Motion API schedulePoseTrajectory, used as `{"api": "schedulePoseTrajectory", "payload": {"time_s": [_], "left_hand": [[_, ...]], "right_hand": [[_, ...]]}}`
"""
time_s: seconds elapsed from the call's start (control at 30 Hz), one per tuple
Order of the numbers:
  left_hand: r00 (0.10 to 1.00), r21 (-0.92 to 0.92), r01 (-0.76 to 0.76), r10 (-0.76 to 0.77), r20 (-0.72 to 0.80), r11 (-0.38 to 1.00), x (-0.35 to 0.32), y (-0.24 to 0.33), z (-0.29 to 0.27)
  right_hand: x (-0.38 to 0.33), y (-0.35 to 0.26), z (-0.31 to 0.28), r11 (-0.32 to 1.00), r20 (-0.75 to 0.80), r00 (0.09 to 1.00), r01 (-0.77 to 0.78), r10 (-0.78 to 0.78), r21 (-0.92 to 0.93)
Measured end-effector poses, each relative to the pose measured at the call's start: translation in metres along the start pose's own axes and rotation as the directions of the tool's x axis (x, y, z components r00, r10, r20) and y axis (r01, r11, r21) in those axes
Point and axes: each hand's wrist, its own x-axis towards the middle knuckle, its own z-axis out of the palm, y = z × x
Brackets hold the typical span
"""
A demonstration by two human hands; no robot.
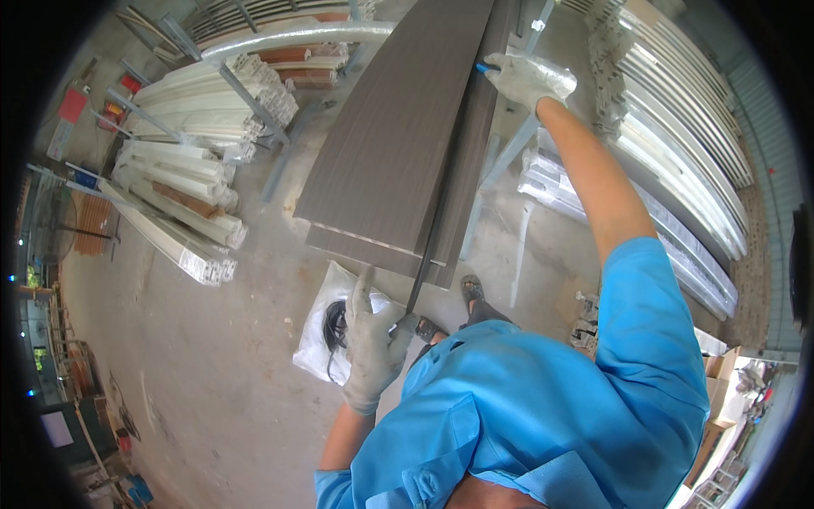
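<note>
Seems partway through, judging from the pose alone. Left hand [373, 339], in a white knit glove, closed around the near end of a narrow strip [454, 170], forefinger stretched out along it. Right hand [530, 78], gloved the same, reaches far up with the arm at full length, fingers curled around a small blue tool [486, 68] whose tip meets the strip's upper edge. Tool well up the length but short of the far end, so a last stretch probably remains; impossible to tell whether the part nearer the body is already worked.

Strip long, thin and dark, standing on edge against the right side of the dark panels [390, 144]. Panels flat, broad, grey-brown, with fine straight grain running lengthwise and a matt face; at least two stacked, the lower one showing a paler cut edge at the near end. Rest on a grey metal frame [509, 157] rather than a bench.

Below, a dusty, stained concrete floor [212, 356]. Just beside the left hand, a crumpled white bag [318, 339] with a coiled black cable [337, 327]. To the left, bundles of white ribbed profiles [191, 182]; to the right, long pale lengths wrapped in clear film [678, 170].
</note>
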Motion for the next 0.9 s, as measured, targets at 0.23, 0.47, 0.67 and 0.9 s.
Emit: {"api": "schedulePoseTrajectory", "payload": {"time_s": [0.23,0.47,0.67,0.9], "left_hand": [[0.994,-0.179,0.101,-0.091,0.065,0.979,0.002,-0.01,-0.002],[0.996,-0.286,0.079,-0.066,0.056,0.955,0.001,-0.013,0.002],[0.997,-0.243,-0.057,0.067,0.034,0.968,0.004,-0.015,0.004],[0.992,-0.262,-0.12,0.128,0.014,0.957,0.004,-0.02,0.002]], "right_hand": [[-0.013,-0.014,-0.002,0.997,-0.003,0.999,-0.05,0.05,0.064],[-0.073,-0.04,-0.016,0.994,0.058,0.994,0.088,-0.092,0.066],[-0.135,-0.068,-0.018,0.971,0.021,0.981,0.189,-0.194,0.143],[-0.236,-0.113,-0.009,0.921,0.002,0.946,0.314,-0.323,0.229]]}}
